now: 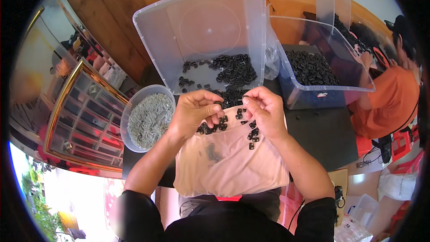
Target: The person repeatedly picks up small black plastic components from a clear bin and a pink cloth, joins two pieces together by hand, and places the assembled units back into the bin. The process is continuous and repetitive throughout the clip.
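Note:
My left hand is closed in a pinch on a small black plastic piece. Beside it, my right hand pinches another small dark piece between thumb and forefinger. The two hands are held apart, over a peach-coloured cloth spread across my lap and the table's edge. Small black parts with holes lie on the cloth under both hands, in one cluster by the left and a loose row by the right. Just beyond the hands, more black parts are heaped in a clear bin lying on its side.
A round clear tub of small grey metal pieces stands left of my forearm. At right, a second clear bin holds many black parts on the dark table. Farther right sits a person in an orange shirt. A gold-framed glass panel is at left.

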`<state>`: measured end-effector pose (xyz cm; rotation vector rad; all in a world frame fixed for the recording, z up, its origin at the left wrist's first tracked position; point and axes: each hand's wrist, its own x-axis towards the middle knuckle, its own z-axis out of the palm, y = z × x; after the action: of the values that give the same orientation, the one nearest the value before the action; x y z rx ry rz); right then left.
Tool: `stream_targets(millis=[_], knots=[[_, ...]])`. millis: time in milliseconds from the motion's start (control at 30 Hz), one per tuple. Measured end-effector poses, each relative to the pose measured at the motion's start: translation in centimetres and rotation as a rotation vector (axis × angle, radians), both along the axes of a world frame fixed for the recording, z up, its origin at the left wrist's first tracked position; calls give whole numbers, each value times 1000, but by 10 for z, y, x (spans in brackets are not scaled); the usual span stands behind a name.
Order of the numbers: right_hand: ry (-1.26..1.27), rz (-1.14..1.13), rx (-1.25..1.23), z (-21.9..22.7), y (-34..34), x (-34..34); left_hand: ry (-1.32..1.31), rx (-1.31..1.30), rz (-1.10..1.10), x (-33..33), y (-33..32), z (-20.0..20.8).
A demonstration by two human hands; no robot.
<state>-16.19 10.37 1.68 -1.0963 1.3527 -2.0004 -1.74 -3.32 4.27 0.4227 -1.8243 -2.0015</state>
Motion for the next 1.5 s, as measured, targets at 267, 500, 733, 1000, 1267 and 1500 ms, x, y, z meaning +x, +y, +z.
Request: stream_targets(millis=[267, 500, 733, 1000, 1267, 1500], knots=[[71, 229, -59, 0, 4, 11, 70, 363, -24, 22, 10, -34], [44, 325, 14, -4, 1, 16, 117, 70, -70, 28, 16, -33], [-1, 293, 50, -4, 0, 28, 71, 169, -88, 32, 16, -39], [54, 238, 38, -5, -1, 28, 137, 176, -62, 32, 17, -42], [219, 176, 73, 2, 1, 27, 204, 110, -48, 29, 22, -49], [202, 157, 73, 2, 1, 30, 158, 170, -54, 32, 26, -42]])
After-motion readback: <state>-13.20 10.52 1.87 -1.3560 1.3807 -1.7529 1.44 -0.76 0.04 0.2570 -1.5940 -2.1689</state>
